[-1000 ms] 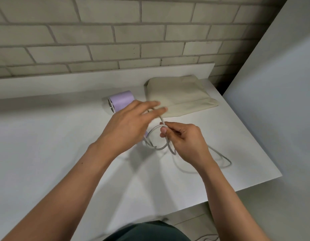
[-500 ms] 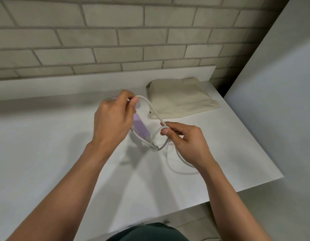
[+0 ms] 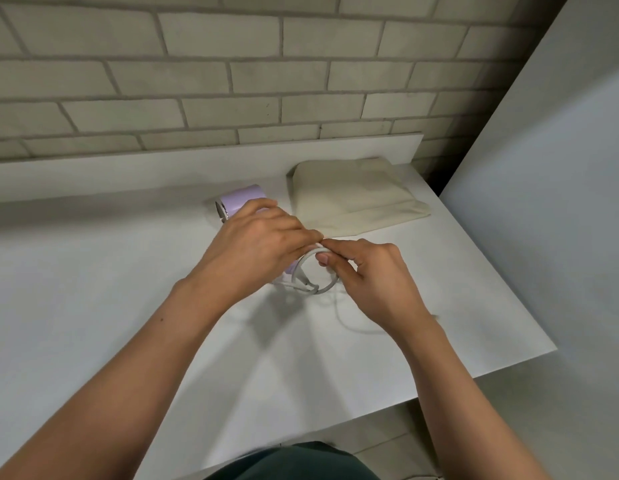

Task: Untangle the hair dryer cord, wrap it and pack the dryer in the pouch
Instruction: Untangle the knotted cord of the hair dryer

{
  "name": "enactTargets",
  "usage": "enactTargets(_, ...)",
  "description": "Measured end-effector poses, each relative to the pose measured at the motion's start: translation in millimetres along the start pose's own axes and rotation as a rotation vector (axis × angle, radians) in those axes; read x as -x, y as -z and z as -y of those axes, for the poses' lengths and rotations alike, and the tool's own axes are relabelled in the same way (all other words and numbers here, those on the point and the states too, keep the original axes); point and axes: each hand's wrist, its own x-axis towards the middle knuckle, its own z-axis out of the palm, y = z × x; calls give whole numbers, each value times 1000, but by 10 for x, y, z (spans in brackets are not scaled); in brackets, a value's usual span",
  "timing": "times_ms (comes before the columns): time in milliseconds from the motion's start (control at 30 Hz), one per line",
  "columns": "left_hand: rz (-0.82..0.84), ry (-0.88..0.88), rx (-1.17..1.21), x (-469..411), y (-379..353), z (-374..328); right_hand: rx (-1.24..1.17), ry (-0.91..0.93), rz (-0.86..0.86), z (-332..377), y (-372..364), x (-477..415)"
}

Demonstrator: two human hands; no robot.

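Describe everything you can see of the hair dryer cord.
The cord is pale grey-white, round and rubbery-looking. Beside the handle of the lilac hair dryer it is gathered into a small upright coil. The right hand pinches the coil's top; the left hand holds it there too with its fingertips. A loose tail trails over the white table past the right wrist. No plug shows.

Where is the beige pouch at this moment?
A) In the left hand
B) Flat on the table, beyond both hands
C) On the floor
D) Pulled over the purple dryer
B: the pouch lies flat on the table, untouched, while the left hand and the right hand pinch the cord; the dryer lies outside the pouch, to its left.
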Motion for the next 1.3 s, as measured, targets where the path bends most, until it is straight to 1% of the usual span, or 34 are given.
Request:
enactTargets(100,-31,62,-29,-22,-1,-39,-39,-17,-20,-37,-3,-18)
enactTargets(167,-89,164,-29,-33,1,-51,-84,-49,-35,-75,-26,-15)
enactTargets(200,-146,237,-4,-40,9,-43,-105,-69,-33,-104,-46,-4)
enactTargets(267,-274,452,116,-44,91,-15,-132,-111,5,-172,-96,22)
enactTargets(333,-337,628,261,-13,162,58,-118,-101,33,-224,-153,40)
enactTargets(400,-288,696,288,43,189,155,-80,-64,35,-243,-186,34)
enactTargets(500,-85,738,158,98,166,260,7,-15,45,-263,-186,-4)
enactTargets(567,-50,754,104,108,148,286,57,8,64,-266,-175,-28)
enactTargets(600,-74,725,100,105,145,283,76,18,72,-259,-165,-37)
enactTargets(633,-98,659,99,88,158,255,94,28,79,-248,-155,-44)
enactTargets(667,-109,557,96,57,171,209,115,44,81,-234,-143,-50)
enactTargets(733,-70,273,65,-20,160,113,142,83,79,-202,-125,-62)
enactTargets(800,20,16,-32,-67,48,36,142,114,66,-158,-104,-72)
enactTargets(833,61,-58,-77,-72,-16,17,145,127,56,-143,-93,-73)
enactTargets(867,77,-96,-108,-67,-68,20,150,133,46,-138,-88,-74)
enactTargets(900,71,-97,-114,-54,-97,38,153,131,38,-136,-85,-69)
enactTargets(967,38,-34,-79,-32,-90,70,134,95,31,-145,-81,-53)
enactTargets(1033,14,85,-61,0,-59,44,95,48,35,-172,-86,-51)
enactTargets(1100,-77,249,-17,35,-28,-6,15,-29,43,-205,-70,-44)
enactTargets(1133,-134,356,44,59,5,-23,-12,-56,52,-226,-57,-34)
enactTargets(1200,-239,559,207,111,88,18,-5,-71,70,-273,-37,-9)
enactTargets(1233,-269,621,246,145,116,66,7,-73,78,-299,-36,5)
enactTargets(1267,-270,660,252,174,145,106,14,-71,83,-318,-37,13)
enactTargets(1300,-234,687,246,210,150,147,22,-69,84,-335,-41,15)
